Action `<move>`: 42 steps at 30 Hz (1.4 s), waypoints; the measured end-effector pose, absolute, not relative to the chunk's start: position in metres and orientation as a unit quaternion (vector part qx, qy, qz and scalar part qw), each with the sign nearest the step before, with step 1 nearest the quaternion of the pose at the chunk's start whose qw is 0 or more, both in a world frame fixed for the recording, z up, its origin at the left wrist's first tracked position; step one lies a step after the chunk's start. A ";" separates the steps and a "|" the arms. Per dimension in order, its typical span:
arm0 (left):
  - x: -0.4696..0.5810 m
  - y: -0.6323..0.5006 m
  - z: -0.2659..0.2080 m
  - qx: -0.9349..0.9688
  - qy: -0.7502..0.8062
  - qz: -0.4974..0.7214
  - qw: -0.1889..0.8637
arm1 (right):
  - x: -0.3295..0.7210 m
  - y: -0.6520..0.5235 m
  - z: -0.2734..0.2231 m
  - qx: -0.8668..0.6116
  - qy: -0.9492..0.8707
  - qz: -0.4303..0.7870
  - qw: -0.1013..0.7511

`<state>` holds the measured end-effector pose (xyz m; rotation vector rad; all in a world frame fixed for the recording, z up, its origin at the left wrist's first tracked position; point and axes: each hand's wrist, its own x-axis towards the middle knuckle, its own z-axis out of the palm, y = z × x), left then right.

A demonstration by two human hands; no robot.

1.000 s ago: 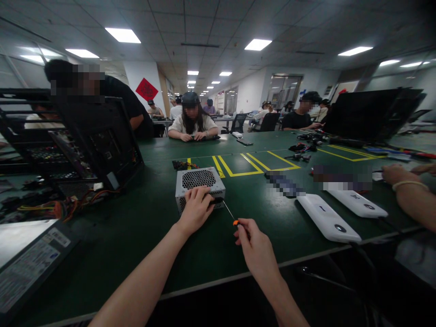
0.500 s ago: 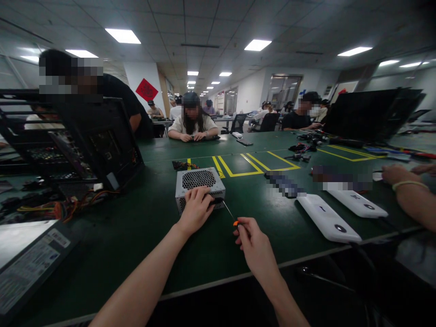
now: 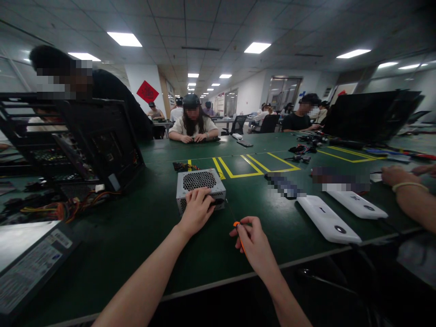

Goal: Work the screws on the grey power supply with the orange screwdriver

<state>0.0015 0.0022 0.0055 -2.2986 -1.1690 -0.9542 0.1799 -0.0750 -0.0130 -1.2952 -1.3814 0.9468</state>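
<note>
Clenched right hand holds orange screwdriver, now tilted steeper; left hand stays gripping power supply

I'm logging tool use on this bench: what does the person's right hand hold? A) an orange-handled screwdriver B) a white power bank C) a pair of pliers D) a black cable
A: the right hand grips an orange-handled screwdriver, beside the grey perforated metal power supply box under the left hand.

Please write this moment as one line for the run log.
left hand: on power supply box | right hand: holds orange-handled screwdriver, tip toward box | surface: green table
</note>
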 end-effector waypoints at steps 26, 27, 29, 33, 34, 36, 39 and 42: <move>0.002 0.003 0.005 -0.816 -0.425 -0.343 0.190 | 0.164 -0.078 -0.015 -0.530 -0.635 0.336 0.449; 0.002 0.002 0.005 -0.816 -0.424 -0.344 0.190 | 0.163 -0.078 -0.015 -0.529 -0.636 0.336 0.450; 0.002 0.002 0.005 -0.815 -0.425 -0.347 0.190 | 0.162 -0.078 -0.015 -0.530 -0.634 0.336 0.452; 0.002 0.002 0.005 -0.815 -0.423 -0.347 0.191 | 0.156 -0.079 -0.013 -0.530 -0.620 0.353 0.458; 0.003 0.002 0.004 -0.815 -0.423 -0.347 0.193 | 0.154 -0.080 -0.012 -0.533 -0.616 0.352 0.460; 0.003 0.003 0.004 -0.815 -0.422 -0.345 0.197 | 0.150 -0.083 -0.009 -0.544 -0.621 0.321 0.465; 0.003 0.004 0.003 -0.814 -0.421 -0.345 0.202 | 0.141 -0.088 -0.006 -0.568 -0.661 0.207 0.446; 0.002 0.004 0.003 -0.813 -0.420 -0.348 0.204 | 0.132 -0.094 -0.004 -0.605 -0.692 0.089 0.384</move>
